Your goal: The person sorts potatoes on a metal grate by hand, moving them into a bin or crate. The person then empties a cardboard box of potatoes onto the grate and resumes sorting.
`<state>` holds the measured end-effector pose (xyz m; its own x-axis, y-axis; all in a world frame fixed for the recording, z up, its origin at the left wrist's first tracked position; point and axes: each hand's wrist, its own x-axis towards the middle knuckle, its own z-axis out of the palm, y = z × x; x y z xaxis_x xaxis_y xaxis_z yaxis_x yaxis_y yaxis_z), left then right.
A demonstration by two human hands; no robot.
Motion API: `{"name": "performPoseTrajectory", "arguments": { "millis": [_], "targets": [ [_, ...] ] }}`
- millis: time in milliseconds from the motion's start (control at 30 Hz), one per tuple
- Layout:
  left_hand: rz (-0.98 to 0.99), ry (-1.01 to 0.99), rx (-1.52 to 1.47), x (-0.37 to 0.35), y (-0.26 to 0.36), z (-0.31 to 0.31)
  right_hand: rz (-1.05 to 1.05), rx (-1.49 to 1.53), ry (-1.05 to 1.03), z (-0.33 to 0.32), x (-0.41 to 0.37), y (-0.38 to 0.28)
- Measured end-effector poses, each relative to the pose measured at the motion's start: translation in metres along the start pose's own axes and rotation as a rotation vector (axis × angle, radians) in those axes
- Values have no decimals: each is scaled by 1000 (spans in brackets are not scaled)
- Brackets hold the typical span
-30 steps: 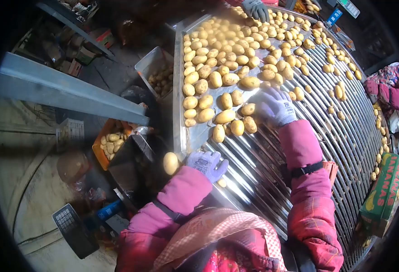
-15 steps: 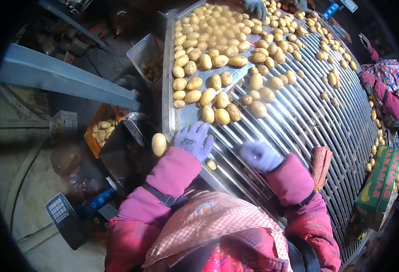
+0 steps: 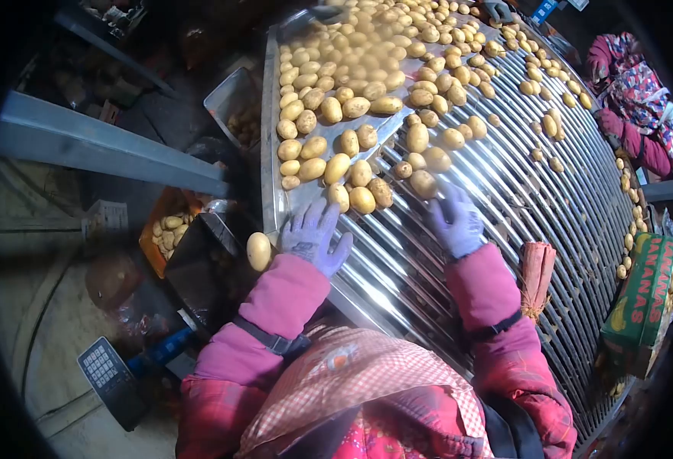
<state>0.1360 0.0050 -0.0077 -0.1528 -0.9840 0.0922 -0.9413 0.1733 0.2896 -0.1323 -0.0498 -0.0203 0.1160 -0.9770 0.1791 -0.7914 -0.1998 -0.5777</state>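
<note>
Potatoes (image 3: pixel 361 200), smooth ovals, on ribbed steel rollers (image 3: pixel 505 206); my gloved left hand (image 3: pixel 311 237) and right hand (image 3: pixel 455 223) spread open, empty.

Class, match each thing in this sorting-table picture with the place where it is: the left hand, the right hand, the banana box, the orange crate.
Things:
1 left hand
2 right hand
3 banana box
4 orange crate

Places:
A beyond the right side of the rollers
B low down, left of the table, holding potatoes
C on the rollers, fingertips near a potato
D at the table's near left corner, beside a lone potato

Pairs: 1-D; 2-C; 3-A; 4-B
</note>
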Motion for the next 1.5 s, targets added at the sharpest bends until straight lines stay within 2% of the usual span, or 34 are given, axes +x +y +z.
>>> {"name": "performPoseTrajectory", "arguments": {
  "millis": [33,100,133,167,233,300,367,400,433,500,533,567,633,667,700,767,833,900,967,1033,1100,1133,1167,1200,1233,1267,1300,1367,1400,1433,1500],
  "targets": [
    [26,-38,-40,1,-2,1,-103,-65,37,17,2,1],
    [57,-65,-69,4,-4,3,-198,-116,-56,18,15,-15],
    [38,-48,-66,2,-4,6,-175,225,-137,19,20,-16],
    [18,-35,-66,1,-5,7,-110,385,-168,15,29,-13],
    [20,-46,-58,2,-4,7,-126,254,31,10,59,6],
    [12,-67,-49,-3,-3,5,-42,-277,12,1,90,-1],
    [14,-70,-64,0,-3,3,-47,-426,-197,38,114,23],
    [32,-47,-86,0,-4,6,103,-482,-181,50,120,15],
    [25,-42,-82,1,-5,7,94,-479,-182,53,122,13],
    [43,-28,-94,0,-5,7,11,-458,-23,51,122,2],
    [33,-23,-89,0,-4,6,134,-439,-265,57,135,19],
    [26,-20,-90,-2,-3,8,52,-419,-280,59,139,32],
    [25,-6,-53,-1,-5,10,198,-252,-174,16,121,-13],
    [-1,-40,-49,0,-4,7,137,-101,-67,19,115,0],
    [-8,-38,-51,-1,-5,7,-16,98,51,28,106,19],
    [9,-56,-59,0,-5,7,-166,445,-7,37,77,33],
    [-3,-48,-70,0,-2,2,-143,567,-148,33,40,12],
    [-5,-38,-78,-1,0,-3,-45,768,-155,57,7,-8],
    [57,149,-203,-3,2,-8,-26,787,-242,56,-11,-45],
    [132,278,-194,-5,-4,4,-201,542,-318,53,-12,-74],
    [194,234,-171,-7,-21,18,-333,500,-385,46,-8,-89],
    [207,237,-170,-10,-20,20,1,733,-724,23,5,-86],
    [120,131,-164,-10,-10,10,-9,766,-504,18,12,-73],
    [32,25,-159,-8,-4,6,-219,588,-68,26,25,-49],
    [41,26,-164,-6,-3,7,-139,349,49,7,44,-31],
    [14,-7,-187,-6,-3,8,-114,315,237,-7,60,-14],
    [-18,-44,-208,-7,-3,9,-197,73,387,-7,81,30],
    [-33,-27,-205,-6,1,4,280,-143,259,-11,102,93],
    [-53,-75,-191,-5,1,3,299,-316,333,1,110,126],
    [-70,-124,-178,-4,1,2,371,-318,299,10,116,143],
    [-75,-125,-163,0,1,0,329,-255,204,16,118,113]
  ]
}}
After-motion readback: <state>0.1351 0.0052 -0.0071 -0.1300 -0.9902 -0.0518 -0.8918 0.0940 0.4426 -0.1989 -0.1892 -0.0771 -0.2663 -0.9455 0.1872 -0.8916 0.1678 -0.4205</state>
